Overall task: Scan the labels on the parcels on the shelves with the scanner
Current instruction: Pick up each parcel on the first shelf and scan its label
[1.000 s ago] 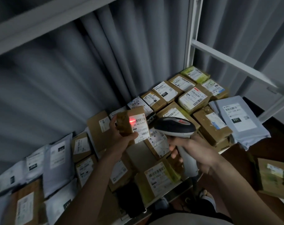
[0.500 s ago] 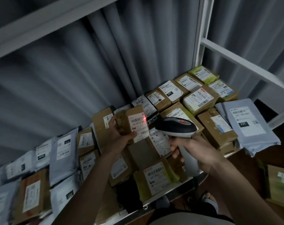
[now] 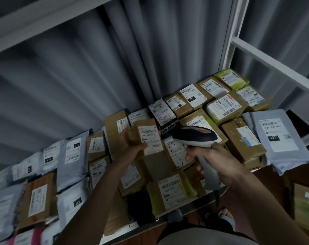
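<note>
Left hand (image 3: pixel 130 147) gripped small labelled box (image 3: pixel 146 137); right hand (image 3: pixel 213 161) fingers curled round scanner (image 3: pixel 196 137) handle, above shelf (image 3: pixel 194 207) parcels.

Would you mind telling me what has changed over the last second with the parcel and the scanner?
The red scan light that sat on the label of the small brown cardboard parcel moved from its left edge to its right edge, and is now gone. The left hand still holds that parcel, and the right hand still grips the grey-and-black handheld scanner aimed at it.
</note>
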